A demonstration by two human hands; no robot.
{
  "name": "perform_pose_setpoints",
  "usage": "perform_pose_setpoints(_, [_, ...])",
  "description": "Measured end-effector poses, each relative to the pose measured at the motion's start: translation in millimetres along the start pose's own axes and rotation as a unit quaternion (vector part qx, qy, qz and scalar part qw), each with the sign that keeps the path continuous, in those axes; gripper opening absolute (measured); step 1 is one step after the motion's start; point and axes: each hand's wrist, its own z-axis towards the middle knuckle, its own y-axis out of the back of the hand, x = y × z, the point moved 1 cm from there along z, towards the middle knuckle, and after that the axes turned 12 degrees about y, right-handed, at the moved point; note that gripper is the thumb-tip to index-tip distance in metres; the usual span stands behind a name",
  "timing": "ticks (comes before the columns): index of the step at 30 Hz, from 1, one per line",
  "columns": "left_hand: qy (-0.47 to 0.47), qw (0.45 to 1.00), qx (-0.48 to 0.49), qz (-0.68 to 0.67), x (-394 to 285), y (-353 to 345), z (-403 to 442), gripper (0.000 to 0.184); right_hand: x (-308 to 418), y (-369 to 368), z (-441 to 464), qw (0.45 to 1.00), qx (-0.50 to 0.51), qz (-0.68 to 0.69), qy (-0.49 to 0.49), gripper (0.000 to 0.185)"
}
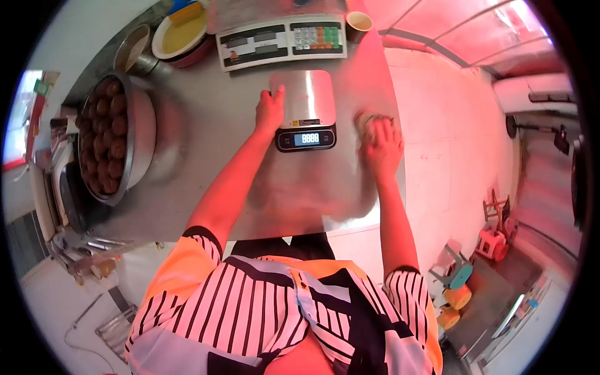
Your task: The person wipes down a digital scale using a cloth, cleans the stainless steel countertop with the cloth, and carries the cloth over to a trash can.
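A small kitchen scale (308, 100) with a steel plate and a lit display lies on the metal table (206, 156). My left hand (270, 112) grips the left edge of its plate, thumb on top and fingers at the side. To the right of the scale, my right hand (381, 142) is closed over a pale, cloth-like item (369, 119) near the table's right edge. What exactly this item is stays unclear, as the fingers cover most of it.
At the left stands a large metal bowl (142, 134) full of round brown balls (103, 137). Along the back are a larger white scale (272, 42), a paper cup (358, 26), a bowl with yellow contents (184, 37) and a metal pot (134, 53).
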Motion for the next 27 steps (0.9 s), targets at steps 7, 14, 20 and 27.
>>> perform_pose_setpoints(7, [-0.053,0.986,-0.003,0.156,-8.5,25.7,-11.4,0.043,84.5,1.3,-105.9,0.992,0.045,0.032,0.117,0.058])
perform_pose_setpoints(14, [-0.197,0.967,-0.028,0.157,38.5,138.6,-82.8,0.024,229.2,-23.0,-56.1,0.947,0.096,0.100,0.289,0.059])
perform_pose_setpoints(20, [-0.019,1.000,-0.023,0.009,144.2,267.2,-154.4,0.019,312.8,-87.0,39.5,0.955,0.018,0.090,0.280,0.060])
perform_pose_setpoints(27, [0.071,0.994,-0.013,-0.082,249.4,345.0,-189.0,0.018,451.8,-139.3,98.4,0.929,0.032,0.128,0.347,0.064])
